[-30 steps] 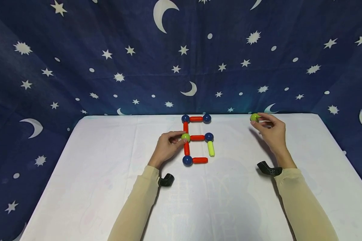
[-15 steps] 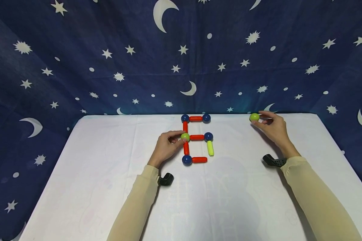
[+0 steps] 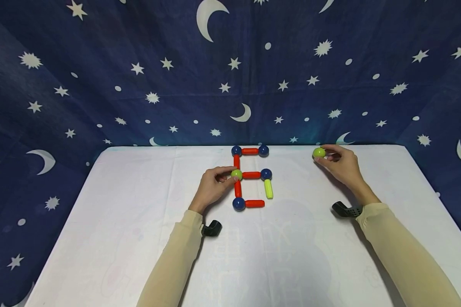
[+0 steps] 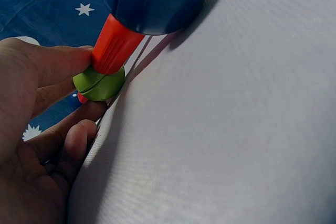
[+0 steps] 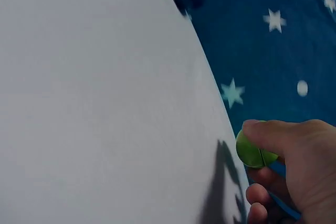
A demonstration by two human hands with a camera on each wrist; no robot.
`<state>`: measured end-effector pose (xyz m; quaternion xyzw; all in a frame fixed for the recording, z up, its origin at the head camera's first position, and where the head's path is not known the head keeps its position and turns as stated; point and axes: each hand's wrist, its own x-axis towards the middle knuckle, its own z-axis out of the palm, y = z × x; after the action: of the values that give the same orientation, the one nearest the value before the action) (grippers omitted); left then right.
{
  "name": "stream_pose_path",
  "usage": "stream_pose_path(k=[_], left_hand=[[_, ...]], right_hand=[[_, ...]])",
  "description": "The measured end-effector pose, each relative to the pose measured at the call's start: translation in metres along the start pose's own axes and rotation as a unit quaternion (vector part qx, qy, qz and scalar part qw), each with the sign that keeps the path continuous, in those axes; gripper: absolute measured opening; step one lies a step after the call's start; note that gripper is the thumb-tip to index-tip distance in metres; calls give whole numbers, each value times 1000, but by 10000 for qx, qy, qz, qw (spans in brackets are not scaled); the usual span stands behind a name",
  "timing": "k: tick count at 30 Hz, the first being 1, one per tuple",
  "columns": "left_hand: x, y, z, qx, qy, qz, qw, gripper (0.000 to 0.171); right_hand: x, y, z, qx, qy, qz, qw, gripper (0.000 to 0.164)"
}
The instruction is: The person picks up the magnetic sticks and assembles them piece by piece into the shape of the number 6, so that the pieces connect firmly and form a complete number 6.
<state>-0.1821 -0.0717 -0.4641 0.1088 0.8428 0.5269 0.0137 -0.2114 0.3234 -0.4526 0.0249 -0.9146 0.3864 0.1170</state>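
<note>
A flat figure of magnetic rods and balls lies at the table's back middle. My left hand point(image 3: 211, 187) pinches the green ball point(image 3: 236, 174) at its left side between thumb and fingers. Red rods point(image 3: 251, 175) meet at that ball, and blue balls point(image 3: 238, 204) sit at other joints. A yellow-green rod point(image 3: 268, 189) points toward me from the middle-right blue ball point(image 3: 266, 174); its near end touches nothing. Off to the right, near the back edge, my right hand point(image 3: 342, 166) pinches a loose green ball point(image 3: 319, 152). In the right wrist view this ball point(image 5: 254, 148) appears above its shadow.
A white-covered table point(image 3: 119, 221) carries the figure. Close behind its back edge hangs a dark blue cloth point(image 3: 138, 102) with moons and stars. Each wrist wears a black camera mount point(image 3: 212, 228). The figure's lower red rod point(image 3: 255, 204) has a bare right end.
My right hand has shifted slightly left and toward me with the loose green ball. The left hand and the figure stay where they were.
</note>
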Motion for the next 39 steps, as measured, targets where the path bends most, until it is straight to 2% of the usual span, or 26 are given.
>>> stream_pose_path(k=[7,13,21,26,30,39], left_hand=[[0,-1,-1,-2,20,18,10000,29],[0,-2,-1,7,0,4,10000,28],[0,-2,-1,6,-4,15,10000,29],[1,-1,0,5,-51,14,10000,29],[1,-1,0,26,-42,-18,10000,29],[0,0,0,12,-24,-53,10000,29]], right_hand=[[-15,-25,11,291,-394,-635,9968,40],[-36,-46,23,607,-828,-945,9902,39],[-64,-68,39,719,-1505,-1360,9766,39],[-78,-77,47,798,-1786,-1636,9669,41],[-84,-80,51,817,-1873,-1700,9640,41],[-91,-81,59,724,-2076,-1544,9632,42]])
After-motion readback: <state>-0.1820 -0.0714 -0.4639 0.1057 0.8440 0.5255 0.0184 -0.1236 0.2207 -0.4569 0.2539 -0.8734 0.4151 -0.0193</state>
